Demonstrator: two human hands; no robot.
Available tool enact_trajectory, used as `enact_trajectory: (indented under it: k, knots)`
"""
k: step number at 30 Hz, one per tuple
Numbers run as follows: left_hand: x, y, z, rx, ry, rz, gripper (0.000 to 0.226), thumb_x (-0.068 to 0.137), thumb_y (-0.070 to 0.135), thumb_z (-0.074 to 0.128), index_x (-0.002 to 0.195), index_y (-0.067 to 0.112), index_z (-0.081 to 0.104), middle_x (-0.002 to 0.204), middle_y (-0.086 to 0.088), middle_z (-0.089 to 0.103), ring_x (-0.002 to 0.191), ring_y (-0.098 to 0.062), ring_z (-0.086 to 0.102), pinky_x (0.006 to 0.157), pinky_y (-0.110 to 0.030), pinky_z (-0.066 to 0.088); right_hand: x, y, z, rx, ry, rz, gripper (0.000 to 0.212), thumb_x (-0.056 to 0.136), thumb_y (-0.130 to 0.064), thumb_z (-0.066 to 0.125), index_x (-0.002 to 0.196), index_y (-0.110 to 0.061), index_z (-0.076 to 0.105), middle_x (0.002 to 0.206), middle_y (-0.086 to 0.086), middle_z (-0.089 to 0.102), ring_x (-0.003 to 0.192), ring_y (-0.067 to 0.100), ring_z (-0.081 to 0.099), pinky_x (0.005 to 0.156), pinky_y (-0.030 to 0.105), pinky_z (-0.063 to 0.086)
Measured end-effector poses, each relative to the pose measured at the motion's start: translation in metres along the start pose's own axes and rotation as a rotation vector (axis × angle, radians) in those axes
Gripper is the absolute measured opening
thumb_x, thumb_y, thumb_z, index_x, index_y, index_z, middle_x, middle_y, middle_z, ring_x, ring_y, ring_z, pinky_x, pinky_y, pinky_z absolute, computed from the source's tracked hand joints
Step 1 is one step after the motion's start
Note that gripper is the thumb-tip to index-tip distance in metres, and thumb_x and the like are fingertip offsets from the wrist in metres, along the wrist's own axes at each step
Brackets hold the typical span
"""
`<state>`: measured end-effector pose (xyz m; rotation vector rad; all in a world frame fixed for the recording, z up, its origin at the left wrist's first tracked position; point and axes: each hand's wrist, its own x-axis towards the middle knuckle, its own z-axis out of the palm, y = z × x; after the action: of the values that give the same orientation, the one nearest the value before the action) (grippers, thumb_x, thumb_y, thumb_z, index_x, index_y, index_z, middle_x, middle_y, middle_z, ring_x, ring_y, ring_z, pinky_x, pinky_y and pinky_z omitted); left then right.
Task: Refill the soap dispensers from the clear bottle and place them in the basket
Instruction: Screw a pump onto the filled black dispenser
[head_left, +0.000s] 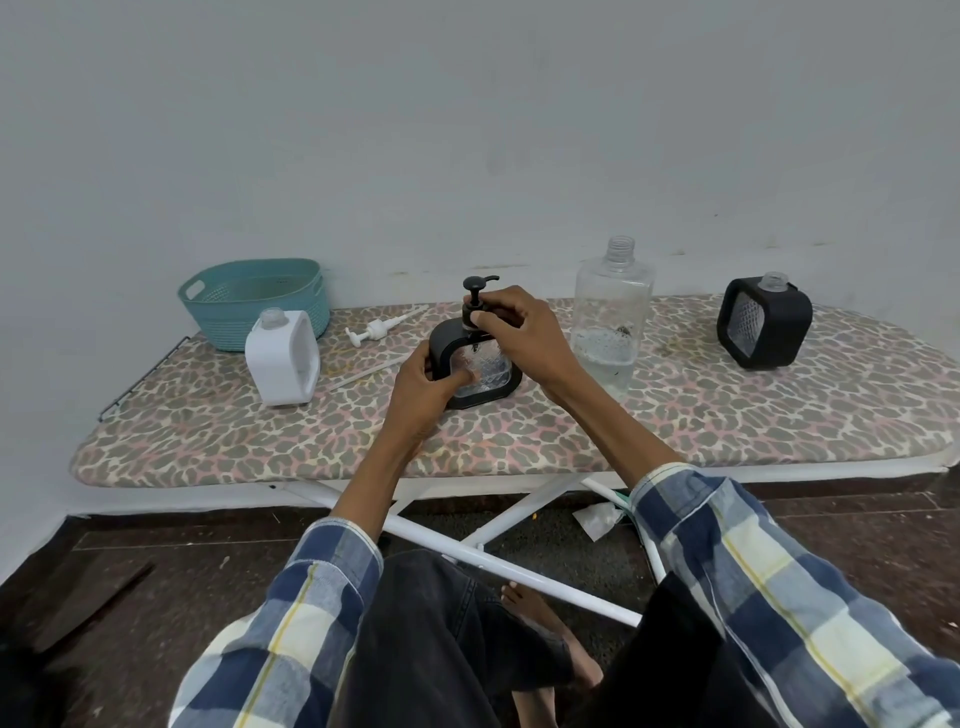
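Capping the black-framed glass dispenser (475, 366)
Left hand (428, 384) grips frame; right hand (511, 325) pinches black pump collar (471, 312). We twist squarely, steadily.

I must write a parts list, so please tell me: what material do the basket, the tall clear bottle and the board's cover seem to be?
The basket: probably moulded plastic, matte teal, with a woven-look lattice wall and cut-out handle. The clear bottle: transparent, glossy, with a threaded neck; likely plastic, though glass cannot be excluded. The board's cover: looks like printed fabric, matte, with an animal-spot pattern wrapped over the edge.
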<state>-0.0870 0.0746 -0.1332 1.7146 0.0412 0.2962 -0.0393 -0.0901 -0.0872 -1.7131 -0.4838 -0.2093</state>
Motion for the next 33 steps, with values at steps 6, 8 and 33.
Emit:
enact_trajectory:
  k: [6,8,33]
  knots:
    - [0.000,0.000,0.000,0.020,0.002,0.012,0.053,0.092,0.011,0.079,0.141,0.023,0.063,0.121,0.003,0.075,0.107,-0.014,0.073,0.086,-0.030,0.055,-0.001,0.004,0.003,-0.070,0.048,-0.011,0.041,0.090,-0.035,0.087,0.111,-0.011,0.061,0.110,0.002,0.072,0.103,0.011,0.072,0.086,0.021,0.058]
    - [0.000,-0.001,0.000,0.012,0.005,0.006,0.052,0.092,0.011,0.079,0.140,0.024,0.063,0.121,0.002,0.075,0.107,-0.015,0.073,0.087,-0.031,0.057,-0.001,0.002,0.003,-0.058,0.015,-0.027,0.042,0.094,-0.034,0.082,0.124,-0.013,0.061,0.114,0.003,0.068,0.109,0.009,0.069,0.091,0.017,0.055]
    - [-0.002,0.001,0.001,0.008,0.002,0.021,0.051,0.093,0.010,0.077,0.140,0.025,0.063,0.123,0.003,0.075,0.110,-0.013,0.072,0.087,-0.029,0.056,0.004,-0.006,-0.005,-0.079,-0.053,0.023,0.032,0.098,-0.032,0.078,0.122,-0.013,0.067,0.118,-0.004,0.073,0.117,0.011,0.068,0.100,0.025,0.054]
